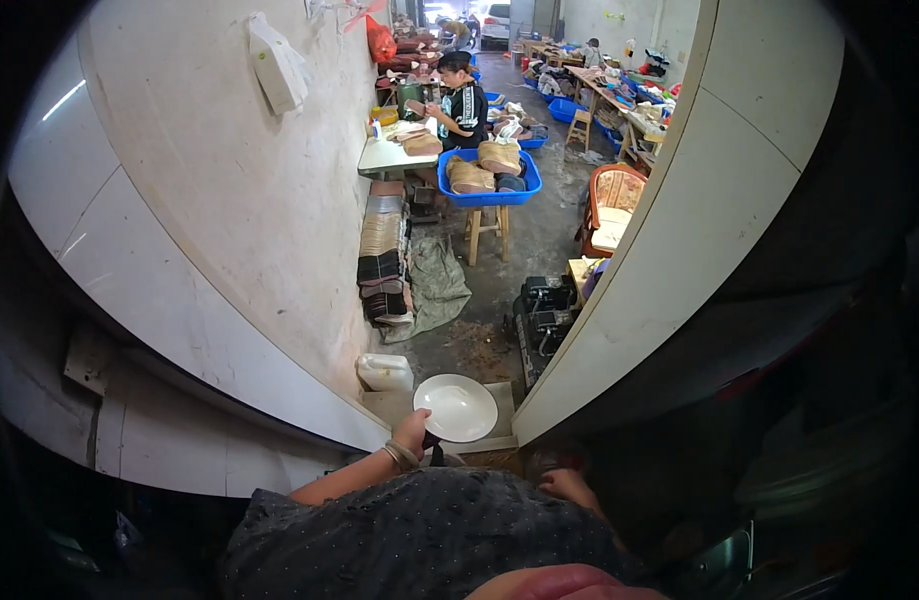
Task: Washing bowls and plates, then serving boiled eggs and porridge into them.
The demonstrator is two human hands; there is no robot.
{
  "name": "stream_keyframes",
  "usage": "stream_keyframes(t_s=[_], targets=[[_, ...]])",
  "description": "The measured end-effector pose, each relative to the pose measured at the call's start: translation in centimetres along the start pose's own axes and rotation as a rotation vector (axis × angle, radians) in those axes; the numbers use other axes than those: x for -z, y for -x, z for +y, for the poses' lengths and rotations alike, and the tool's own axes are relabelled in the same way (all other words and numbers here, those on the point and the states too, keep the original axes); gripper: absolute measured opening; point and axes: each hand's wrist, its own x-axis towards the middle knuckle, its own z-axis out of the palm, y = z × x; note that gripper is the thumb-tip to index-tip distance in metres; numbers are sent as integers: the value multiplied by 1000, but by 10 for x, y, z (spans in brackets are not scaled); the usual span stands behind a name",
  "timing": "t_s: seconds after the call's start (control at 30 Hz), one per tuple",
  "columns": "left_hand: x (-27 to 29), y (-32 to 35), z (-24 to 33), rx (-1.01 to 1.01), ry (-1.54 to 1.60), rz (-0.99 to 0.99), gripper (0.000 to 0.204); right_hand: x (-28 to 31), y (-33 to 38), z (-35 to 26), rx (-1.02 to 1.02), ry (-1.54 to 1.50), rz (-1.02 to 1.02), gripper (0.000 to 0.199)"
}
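Note:
My left hand (411, 431) is closed on the left rim of a shallow round white plate (458, 408), held out in front of my body. The plate's inside faces up and looks bare, with light shining on its glaze. Bangles circle my left wrist. Lower and to the right, my right hand (569, 487) hangs beside my dark dotted clothing. Its fingers look curled in, and dimness hides whatever may be inside them.
A doorway frames me, with a wall panel (700, 220) on the right. Ahead lie a white jug (385, 372), stacked shoe parts (383, 250), a crumpled cloth (435, 290) and black machines (543, 318). Farther off, a person (465, 105) sits near a blue basin (490, 197) of shoes on a stool.

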Motion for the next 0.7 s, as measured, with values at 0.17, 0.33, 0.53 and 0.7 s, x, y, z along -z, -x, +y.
stream_keyframes(t_s=[0.17,0.33,0.53,0.7], targets=[[-16,-13,2,85,-86,64,38,-47,14,39,-157,-239,-67,40],[-17,-68,3,135,-240,-27,38,-80,5,43,-229,-534,6,36],[-38,-122,43,35,-240,-2,34,-97,-8,28,-430,-595,151,36],[-46,-146,77,-192,-193,-130,38,-104,-30,22,-474,-642,157,35]])
